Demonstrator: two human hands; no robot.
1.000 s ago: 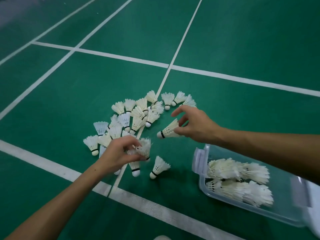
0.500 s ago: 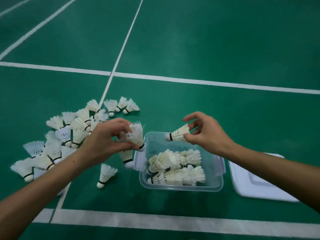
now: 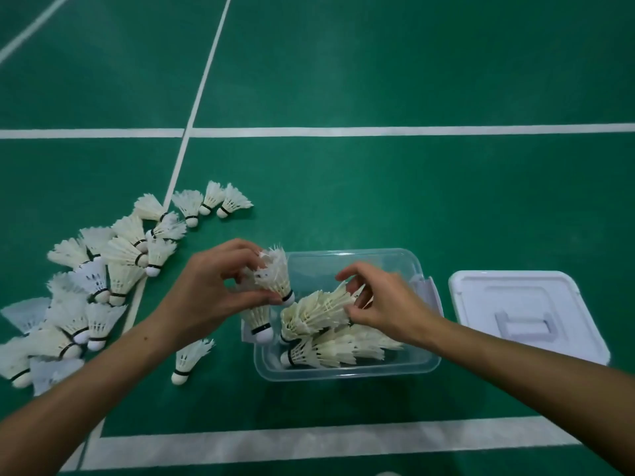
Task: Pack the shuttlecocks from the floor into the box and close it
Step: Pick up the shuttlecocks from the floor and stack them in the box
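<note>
Shuttlecocks (image 3: 113, 276) mostly sit loose on the floor left of the box (image 3: 347, 369). Left hand (image 3: 206, 297) pinches one (image 3: 275, 276) over the rim, right hand (image 3: 385, 304) grips another (image 3: 319, 309) inside. Super light, feathers probably crush easily, so grab near the cork.

We see soft, even light from overhead, with faint shadows under our forearms on the green floor (image 3: 378, 207). The court lines (image 3: 343, 131) bow toward the edges. Corners darken slightly, and the feathers look a little smeared.
</note>
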